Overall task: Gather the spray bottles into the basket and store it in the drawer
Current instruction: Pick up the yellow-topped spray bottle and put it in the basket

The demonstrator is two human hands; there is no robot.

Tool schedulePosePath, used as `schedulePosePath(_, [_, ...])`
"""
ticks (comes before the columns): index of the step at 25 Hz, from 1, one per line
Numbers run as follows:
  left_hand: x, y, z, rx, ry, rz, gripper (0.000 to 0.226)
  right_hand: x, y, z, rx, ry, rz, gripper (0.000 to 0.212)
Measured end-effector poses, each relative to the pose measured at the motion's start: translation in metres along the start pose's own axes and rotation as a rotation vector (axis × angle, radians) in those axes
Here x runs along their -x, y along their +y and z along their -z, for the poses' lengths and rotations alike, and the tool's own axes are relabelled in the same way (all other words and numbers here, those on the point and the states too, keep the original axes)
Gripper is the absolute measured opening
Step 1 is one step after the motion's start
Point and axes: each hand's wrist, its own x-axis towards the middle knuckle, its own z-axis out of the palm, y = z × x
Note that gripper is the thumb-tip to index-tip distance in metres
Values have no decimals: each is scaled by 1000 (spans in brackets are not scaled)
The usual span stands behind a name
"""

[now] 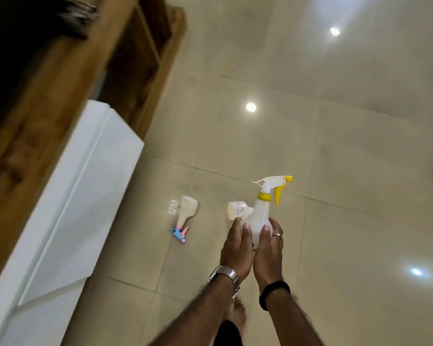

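Note:
A translucent white spray bottle with a yellow trigger and nozzle (263, 211) stands upright between my hands. My left hand (236, 248) and my right hand (269, 248) both wrap around its lower body. Behind it a second white bottle (236, 210) lies on its side on the floor, its head hidden by the held bottle. Further left, a third bottle with a blue and pink sprayer (185, 213) lies on the tiles. No basket is in view.
A white drawer front (80, 186) juts out at the left, under a wooden cabinet (60, 78) with open shelves. Glossy beige floor tiles (335, 146) reflect ceiling lights. My bare foot (235, 315) shows below my wrists.

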Motion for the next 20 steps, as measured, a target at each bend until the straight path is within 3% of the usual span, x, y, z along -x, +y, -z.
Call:
schedulePosePath(8, [73,-22,181,274,206,-23,49,120,-51,-129,-29,-194,264,52])
schedulePosePath(14, [149,-114,304,383,431,-41,46,252,-27,-227,-4,-373,370,45])
schedulePosePath(20, [228,-228,400,574,692,-17,47,383,11,-315,88,-660,469,46])
